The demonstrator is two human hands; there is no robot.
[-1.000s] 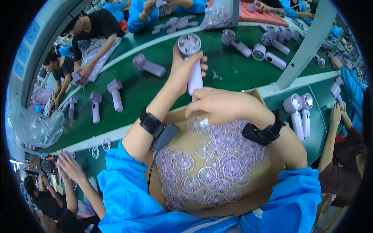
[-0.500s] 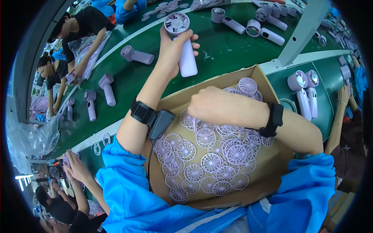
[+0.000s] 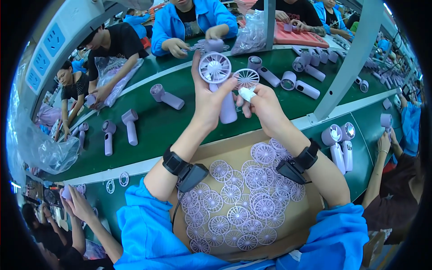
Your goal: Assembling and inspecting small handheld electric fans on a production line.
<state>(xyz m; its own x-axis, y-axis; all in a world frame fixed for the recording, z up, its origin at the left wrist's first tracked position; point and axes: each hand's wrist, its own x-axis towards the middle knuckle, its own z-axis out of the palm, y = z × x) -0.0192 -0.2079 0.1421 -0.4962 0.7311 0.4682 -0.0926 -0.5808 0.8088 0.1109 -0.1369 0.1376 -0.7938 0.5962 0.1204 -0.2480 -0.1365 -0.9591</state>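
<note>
My left hand (image 3: 208, 104) is closed round the neck of a lilac handheld fan (image 3: 228, 111), its round head tipped up toward me with the blades showing. Beside the fan head, my right hand (image 3: 269, 110) pinches a lilac round spoked grille (image 3: 246, 75) by its lower rim. A white wrapping covers one of that hand's fingertips. The grille is apart from the fan's front. Below both forearms lies an open cardboard box (image 3: 311, 227), its floor strewn with many similar spoked grilles (image 3: 238, 215).
Several lilac fans (image 3: 130, 127) lie on the green work surface (image 3: 155, 146) to the left, more at the far right. A metal post (image 3: 346, 65) rises at right. Two rings (image 3: 123, 179) lie left of the box. Co-workers handle parts across and at both sides.
My right hand has risen out of the box with a grille and come beside the fan. My left hand has turned the fan slightly. The view has tilted up, showing co-workers across.
</note>
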